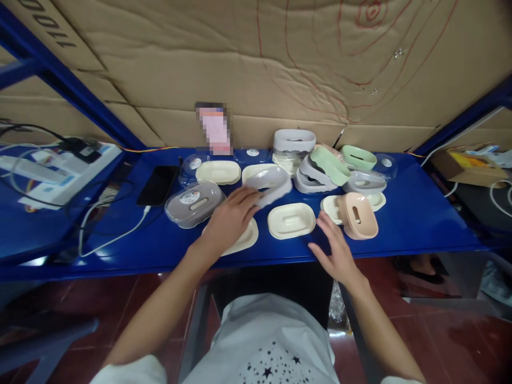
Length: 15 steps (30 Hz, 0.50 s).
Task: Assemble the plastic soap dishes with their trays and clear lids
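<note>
My left hand (232,216) has its fingers closed on the near left edge of a tilted grey wavy-edged plastic tray (280,186), slightly blurred. Beneath that forearm and hand lies a cream oval base (248,237), partly hidden. Another cream oval base (291,221), with a raised rim, lies between my hands. My right hand (334,248) is open with its fingers apart, close to this base's right end, holding nothing. A peach oval tray with a slot (360,216) leans beside it, over a cream base (331,209).
Left of my left hand stands a grey slotted tray under a clear lid (194,204). Grey and green trays (330,165) are heaped at the back right. A black phone (158,184), a white cable (120,234) and a propped phone (216,130) are on the blue table (420,213).
</note>
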Motion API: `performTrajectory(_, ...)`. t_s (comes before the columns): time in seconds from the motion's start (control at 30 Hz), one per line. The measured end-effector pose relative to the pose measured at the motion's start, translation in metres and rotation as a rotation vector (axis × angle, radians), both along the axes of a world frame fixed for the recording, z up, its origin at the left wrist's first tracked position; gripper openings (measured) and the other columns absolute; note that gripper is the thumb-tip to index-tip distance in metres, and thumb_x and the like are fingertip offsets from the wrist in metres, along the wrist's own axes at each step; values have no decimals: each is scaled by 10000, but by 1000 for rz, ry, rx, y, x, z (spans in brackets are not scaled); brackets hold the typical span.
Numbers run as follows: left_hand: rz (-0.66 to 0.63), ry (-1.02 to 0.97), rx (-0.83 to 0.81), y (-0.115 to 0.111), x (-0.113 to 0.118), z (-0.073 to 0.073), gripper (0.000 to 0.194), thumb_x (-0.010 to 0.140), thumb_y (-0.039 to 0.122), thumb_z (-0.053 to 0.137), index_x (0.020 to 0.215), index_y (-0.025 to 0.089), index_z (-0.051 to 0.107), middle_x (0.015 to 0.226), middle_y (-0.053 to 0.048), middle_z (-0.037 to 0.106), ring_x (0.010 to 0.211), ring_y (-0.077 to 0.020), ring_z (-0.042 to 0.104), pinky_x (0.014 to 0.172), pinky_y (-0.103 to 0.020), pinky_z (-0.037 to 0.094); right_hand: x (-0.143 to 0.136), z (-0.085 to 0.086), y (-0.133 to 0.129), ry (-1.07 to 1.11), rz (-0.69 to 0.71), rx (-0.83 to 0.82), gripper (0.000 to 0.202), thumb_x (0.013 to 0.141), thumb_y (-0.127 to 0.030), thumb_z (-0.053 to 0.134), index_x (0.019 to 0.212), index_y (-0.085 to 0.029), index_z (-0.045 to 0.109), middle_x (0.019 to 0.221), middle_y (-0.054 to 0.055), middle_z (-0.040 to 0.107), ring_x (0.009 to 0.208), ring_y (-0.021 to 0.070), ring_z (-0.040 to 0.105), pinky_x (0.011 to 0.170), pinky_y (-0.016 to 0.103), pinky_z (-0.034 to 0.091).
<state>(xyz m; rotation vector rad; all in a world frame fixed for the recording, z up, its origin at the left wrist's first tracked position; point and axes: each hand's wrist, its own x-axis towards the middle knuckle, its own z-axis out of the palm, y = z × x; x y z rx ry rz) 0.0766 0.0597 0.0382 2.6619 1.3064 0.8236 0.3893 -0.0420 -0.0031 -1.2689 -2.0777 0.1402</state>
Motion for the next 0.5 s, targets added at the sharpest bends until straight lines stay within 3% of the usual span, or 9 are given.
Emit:
performTrajectory(0.07, -163, -34, 5, -19, 8, -2, 355, 1103, 241, 538, 1443, 200, 632, 1456, -117, 700, 1461, -281, 591, 1208, -503, 536, 6, 5, 7, 14, -19, 30, 798, 1058, -278, 649, 1740, -347, 239, 1778, 125, 330, 1624, 351, 371, 1265, 610, 453)
performTrajectory(0.17, -296, -25, 5, -37, 20, -9, 378, 1095, 174, 536, 1460, 215, 625, 1487, -113, 685, 1507, -262, 560, 1211, -477, 551, 11, 10, 18, -1, 18, 33, 763, 1058, -268, 657, 1722, -369, 295, 1798, 98, 286, 1634, 345, 352, 1290, 611, 416)
performTrajectory(0.33, -310, 31, 33, -42, 25, -17, 420, 1050, 89, 566, 1452, 193, 627, 1491, -146, 677, 1511, -284, 559, 1204, -494, 558, 12, 8, 27, -62, 83, -44, 575, 1082, -247, 597, 1639, -325, 481, 1700, 89, 484, 1588, 310, 447, 1282, 564, 448)
performTrajectory(0.5, -294, 63, 39, -41, 23, -15, 276, 1067, 188, 601, 1327, 196, 693, 1425, -136, 707, 1416, -293, 643, 1203, -516, 555, 7, 4, 27, -125, 95, -36, 498, 1084, -228, 586, 1578, -284, 559, 1665, 93, 529, 1550, 305, 501, 1265, 554, 482)
